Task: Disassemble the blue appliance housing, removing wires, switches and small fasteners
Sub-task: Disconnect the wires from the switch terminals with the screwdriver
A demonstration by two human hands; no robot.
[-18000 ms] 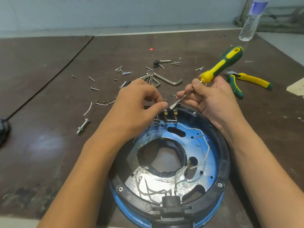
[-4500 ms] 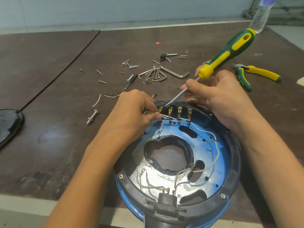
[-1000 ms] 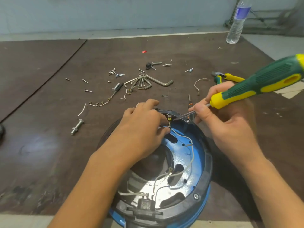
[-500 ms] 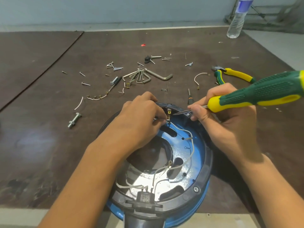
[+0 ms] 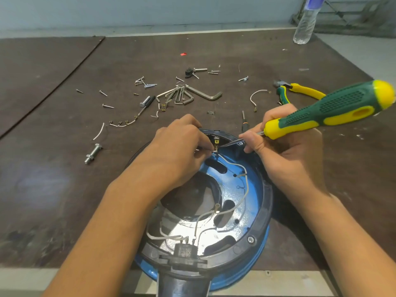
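Two hands are recorded at the far rim of the blue housing (image 5: 256, 189), which lies open side up at the near edge of the tabletop (image 5: 53, 189), black ring uppermost.

The left hand (image 5: 180, 151) is curled. The end of a white wire (image 5: 244, 179) is pinched between its fingertips, just beside a brass terminal (image 5: 216, 143) set under the far rim.

The right hand (image 5: 285, 159) is clamped on a green-and-yellow screwdriver (image 5: 332, 110), with the shaft steadied between thumb and forefinger. The blade tip is seen at the terminal and appears to touch it, though contact cannot be confirmed at this sharpness.

The wire is traced from the terminal along the right side of the blue floor toward a black block at the near rim.

Beyond the housing, the following are scattered on the tabletop:
- loose screws (image 5: 145, 82)
- a set of hex keys (image 5: 188, 94)
- a bolt with nut (image 5: 93, 153)
- a cut wire piece (image 5: 256, 97)
- yellow-handled pliers (image 5: 304, 92)

A plastic water bottle (image 5: 305, 22) is stood at the far right corner.
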